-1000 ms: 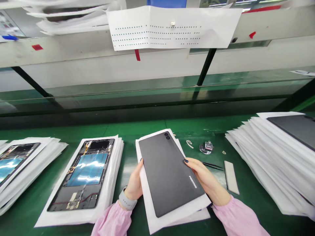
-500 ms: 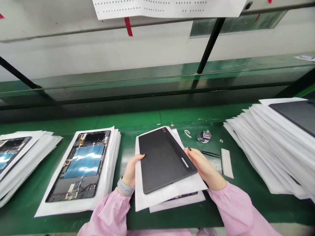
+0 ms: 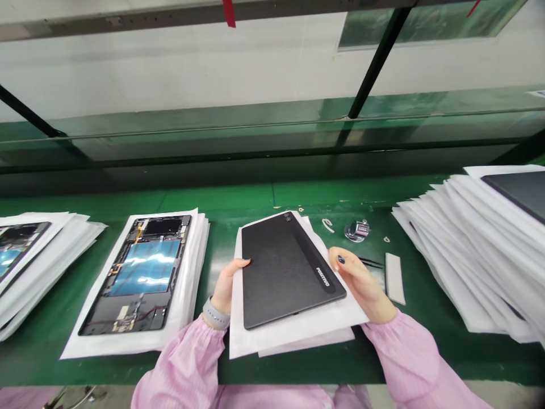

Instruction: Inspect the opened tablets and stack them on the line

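Head view: compared with half a second ago, the dark tablet sits lower and flatter. Its back faces up, and its two camera lenses now show at the far corner. The dotted paper that hung overhead has gone out of the top of the picture, leaving only a stub of red tape. The hands have barely shifted along the tablet's edges.

White letters along the tablet's right side read "POSITIVO". No other writing can be read.

The left hand comes up from a pink sleeve with a grey wristband. Its thumb is closed over the tablet's left edge and its fingers are hidden beneath. The right hand lies at the right edge, its dark-nailed thumb pressed on the white sheets just beside the tablet and its fingers tucked out of sight under them.

The tablet lies on those sheets over the green bench, in front of the person. It is between an opened tablet on paper to the left and a tall paper stack to the right. Tweezers and a white strip lie near the right hand.
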Tool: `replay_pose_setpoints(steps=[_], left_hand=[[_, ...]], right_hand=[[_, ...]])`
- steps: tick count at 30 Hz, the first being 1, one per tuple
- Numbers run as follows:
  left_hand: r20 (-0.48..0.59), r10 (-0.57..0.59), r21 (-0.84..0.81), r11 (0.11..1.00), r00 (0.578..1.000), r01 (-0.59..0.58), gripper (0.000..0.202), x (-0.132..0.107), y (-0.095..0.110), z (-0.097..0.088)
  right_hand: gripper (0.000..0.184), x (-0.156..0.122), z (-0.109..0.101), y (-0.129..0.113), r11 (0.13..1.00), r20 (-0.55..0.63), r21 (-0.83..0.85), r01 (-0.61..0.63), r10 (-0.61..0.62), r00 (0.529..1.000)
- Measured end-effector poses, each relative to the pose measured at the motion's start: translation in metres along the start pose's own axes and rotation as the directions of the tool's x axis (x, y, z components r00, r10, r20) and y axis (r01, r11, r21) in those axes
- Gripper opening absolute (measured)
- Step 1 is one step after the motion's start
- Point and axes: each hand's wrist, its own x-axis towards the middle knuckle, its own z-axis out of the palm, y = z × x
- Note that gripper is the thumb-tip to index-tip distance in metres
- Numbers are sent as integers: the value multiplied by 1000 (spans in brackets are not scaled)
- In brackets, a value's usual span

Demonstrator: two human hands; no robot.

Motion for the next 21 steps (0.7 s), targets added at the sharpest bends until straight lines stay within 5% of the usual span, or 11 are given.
replay_pose_setpoints(steps=[8,21], left_hand=[[-114,55,41,998,992,-50,31,-4,-3,5],[-35,42,59,997,999,-40,45,-4,-5,8]], right_hand=[[32,5,-5,5,995,13,-43,-87,87,996],[28,4,-4,4,985,24,-100,-139,142,990]])
